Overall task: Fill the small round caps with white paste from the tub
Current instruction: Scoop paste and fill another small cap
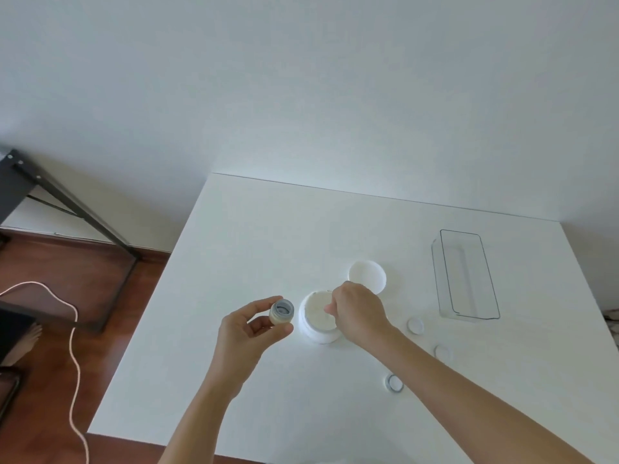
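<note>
An open white tub (311,326) of white paste stands near the middle of the white table (254,236). My left hand (248,333) holds a small round cap (282,312) just left of the tub, pinched between thumb and fingers, its grey opening facing up. My right hand (358,313) hovers over the tub's right side with its fingers curled and dipped into the opening; whatever they hold is hidden. Three more small caps lie to the right: one (415,325) beside my right wrist, one (442,351) below it, one (394,383) nearer me.
The tub's white lid (367,275) lies upside down behind the tub. A clear rectangular plastic bin (469,276) stands at the right. Left of the table's edge lie wooden floor, a black metal frame (67,202) and a pale cord (72,346).
</note>
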Demonstrator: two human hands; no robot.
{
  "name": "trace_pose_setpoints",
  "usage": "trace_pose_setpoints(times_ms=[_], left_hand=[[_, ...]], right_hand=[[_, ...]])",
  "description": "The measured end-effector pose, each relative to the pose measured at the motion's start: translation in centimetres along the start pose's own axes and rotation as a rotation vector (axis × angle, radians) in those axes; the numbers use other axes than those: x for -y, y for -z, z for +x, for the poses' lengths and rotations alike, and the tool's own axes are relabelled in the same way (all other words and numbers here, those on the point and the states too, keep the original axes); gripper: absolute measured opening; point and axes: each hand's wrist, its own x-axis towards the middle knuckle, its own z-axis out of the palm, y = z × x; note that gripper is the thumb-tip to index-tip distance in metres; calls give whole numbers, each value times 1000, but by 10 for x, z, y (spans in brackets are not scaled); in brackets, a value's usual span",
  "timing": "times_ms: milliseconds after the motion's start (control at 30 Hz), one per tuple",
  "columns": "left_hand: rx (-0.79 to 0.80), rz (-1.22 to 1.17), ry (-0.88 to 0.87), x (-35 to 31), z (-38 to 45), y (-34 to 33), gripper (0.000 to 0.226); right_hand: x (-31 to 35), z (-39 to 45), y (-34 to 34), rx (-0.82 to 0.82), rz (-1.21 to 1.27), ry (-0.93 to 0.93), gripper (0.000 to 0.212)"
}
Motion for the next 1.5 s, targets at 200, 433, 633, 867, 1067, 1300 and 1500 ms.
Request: trace_pose_setpoints(times_ms=[200, 433, 633, 867, 1067, 1300, 1500], left_hand=[[5, -20, -22, 3, 1, -1, 43], [-67, -26, -28, 10, 4, -12, 35], [-82, -2, -42, 11, 11, -26, 32], [-36, -5, -53, 4, 18, -40, 33], [-20, -28, -67, 0, 16, -44, 32], [-26, -49, -85, -3, 17, -45, 29], [-49, -82, -87, -3, 19, -44, 31]], right_hand=[[-20, -6, 9, -74, 395, -305, 37], [-41, -15, 18, -100, 686, -436, 53], [-44, -22, 32, -53, 929, -484, 33], [-29, -28, 52, -108, 935, -374, 37], [-11, -34, 52, -368, 689, -199, 31], [0, -47, 46, -653, 411, 205, 15], [0, -57, 42, -818, 88, 556, 24]])
